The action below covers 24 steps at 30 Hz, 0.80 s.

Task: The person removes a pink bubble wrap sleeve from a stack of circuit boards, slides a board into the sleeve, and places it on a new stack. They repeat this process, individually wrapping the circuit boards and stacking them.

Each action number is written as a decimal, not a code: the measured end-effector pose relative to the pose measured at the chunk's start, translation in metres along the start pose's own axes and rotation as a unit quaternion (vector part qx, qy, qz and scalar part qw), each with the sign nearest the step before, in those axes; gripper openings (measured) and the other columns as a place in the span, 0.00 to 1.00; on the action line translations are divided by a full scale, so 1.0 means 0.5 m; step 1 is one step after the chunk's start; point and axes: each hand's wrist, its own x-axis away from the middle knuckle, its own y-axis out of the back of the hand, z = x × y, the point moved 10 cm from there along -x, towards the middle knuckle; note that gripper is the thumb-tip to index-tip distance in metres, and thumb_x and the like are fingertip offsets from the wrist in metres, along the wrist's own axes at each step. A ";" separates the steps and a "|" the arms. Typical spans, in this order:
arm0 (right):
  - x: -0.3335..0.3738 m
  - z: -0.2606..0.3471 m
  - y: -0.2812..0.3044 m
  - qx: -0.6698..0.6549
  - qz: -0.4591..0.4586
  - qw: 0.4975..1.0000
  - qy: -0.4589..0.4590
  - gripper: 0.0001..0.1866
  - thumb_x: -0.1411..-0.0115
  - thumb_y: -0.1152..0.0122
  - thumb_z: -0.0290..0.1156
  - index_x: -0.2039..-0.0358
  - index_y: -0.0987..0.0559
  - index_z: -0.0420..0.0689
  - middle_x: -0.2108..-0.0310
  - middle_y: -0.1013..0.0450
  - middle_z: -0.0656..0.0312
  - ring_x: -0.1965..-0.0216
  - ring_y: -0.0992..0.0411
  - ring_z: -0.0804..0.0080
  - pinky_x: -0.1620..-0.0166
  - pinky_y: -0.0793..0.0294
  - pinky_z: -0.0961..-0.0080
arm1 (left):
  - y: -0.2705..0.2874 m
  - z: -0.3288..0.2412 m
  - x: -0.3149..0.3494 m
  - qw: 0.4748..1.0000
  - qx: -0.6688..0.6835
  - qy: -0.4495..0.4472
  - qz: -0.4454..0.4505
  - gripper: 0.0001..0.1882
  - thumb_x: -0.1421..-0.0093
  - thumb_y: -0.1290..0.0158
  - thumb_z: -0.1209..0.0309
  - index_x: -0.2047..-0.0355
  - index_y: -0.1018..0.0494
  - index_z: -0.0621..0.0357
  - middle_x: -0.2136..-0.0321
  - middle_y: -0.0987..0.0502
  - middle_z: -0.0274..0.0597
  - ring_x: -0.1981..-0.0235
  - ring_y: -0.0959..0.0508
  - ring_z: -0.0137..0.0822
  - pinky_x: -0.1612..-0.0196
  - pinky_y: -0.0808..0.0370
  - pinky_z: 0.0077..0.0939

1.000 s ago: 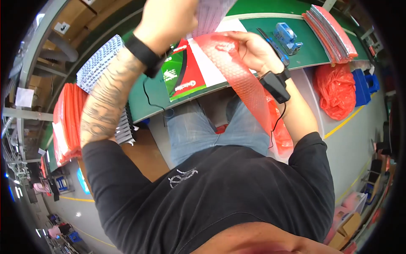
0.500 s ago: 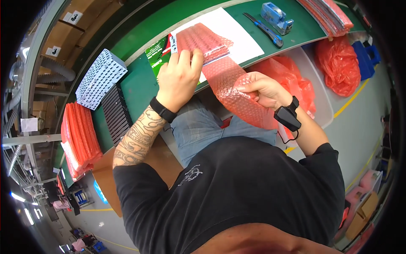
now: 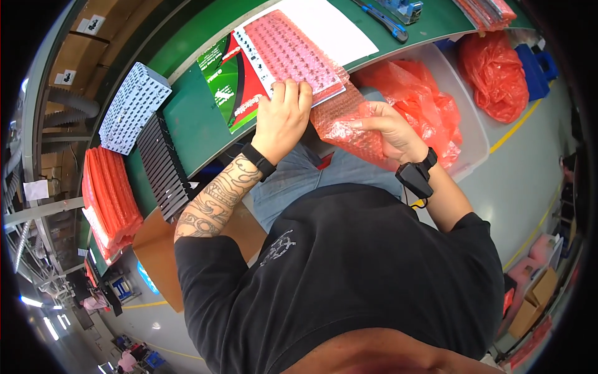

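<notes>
A white panel (image 3: 248, 57) dotted with small black parts, like a circuit board, lies on the bench. Red bubble wrap (image 3: 289, 51) covers most of its top and leaves its left strip bare. My left hand (image 3: 283, 109) grips the panel's near edge, fingers bent over the top and thumb hidden. Between the thumb and fingers of my right hand (image 3: 387, 131) is the wrap's loose end, which hangs over the bench edge toward my lap. Beneath the panel are a red and green printed sheet (image 3: 230, 93) and a white sheet (image 3: 349, 37).
A blue cutter knife (image 3: 389, 26) and a tape dispenser (image 3: 405, 9) lie at the back right. Left are a stack of dotted panels (image 3: 131, 109), a black slotted rack (image 3: 163, 165) and red wrap pouches (image 3: 109, 199). A clear bin (image 3: 476, 140) of red plastic stands right.
The wrap now lies flatter and farther over the panel, showing its black parts through it. My left hand has moved slightly right and nearer me. The view has shifted a little.
</notes>
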 end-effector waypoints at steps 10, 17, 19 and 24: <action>0.036 -0.023 -0.011 -0.032 -0.045 0.998 -0.018 0.25 0.45 0.41 0.15 0.44 0.29 0.32 0.49 0.24 0.49 0.48 0.23 0.63 0.42 0.25 0.67 | -0.042 -0.028 0.029 0.997 0.067 0.028 -0.010 0.20 0.44 0.49 0.69 0.50 0.30 0.60 0.58 0.27 0.49 0.54 0.27 0.47 0.65 0.27 0.37; 0.087 -0.018 -0.019 0.054 -0.051 0.997 -0.034 0.23 0.45 0.38 0.14 0.47 0.27 0.34 0.51 0.23 0.55 0.50 0.23 0.69 0.43 0.26 0.71 | -0.037 -0.025 0.056 0.994 0.079 0.078 0.006 0.24 0.44 0.48 0.70 0.45 0.31 0.59 0.51 0.28 0.52 0.47 0.28 0.51 0.51 0.27 0.44; 0.118 0.002 -0.030 0.110 -0.045 0.992 -0.036 0.24 0.46 0.37 0.15 0.47 0.27 0.34 0.52 0.23 0.56 0.51 0.24 0.71 0.44 0.26 0.73 | -0.008 -0.028 0.047 0.994 0.074 0.085 0.009 0.25 0.44 0.48 0.71 0.44 0.31 0.59 0.49 0.28 0.53 0.46 0.29 0.51 0.49 0.28 0.45; 0.182 0.049 -0.053 0.222 -0.036 0.973 -0.040 0.28 0.48 0.32 0.15 0.46 0.28 0.35 0.56 0.22 0.59 0.52 0.25 0.77 0.46 0.27 0.77 | 0.103 -0.091 0.033 0.968 0.208 -0.009 -0.139 0.24 0.47 0.46 0.71 0.47 0.27 0.59 0.50 0.25 0.48 0.50 0.25 0.47 0.48 0.27 0.47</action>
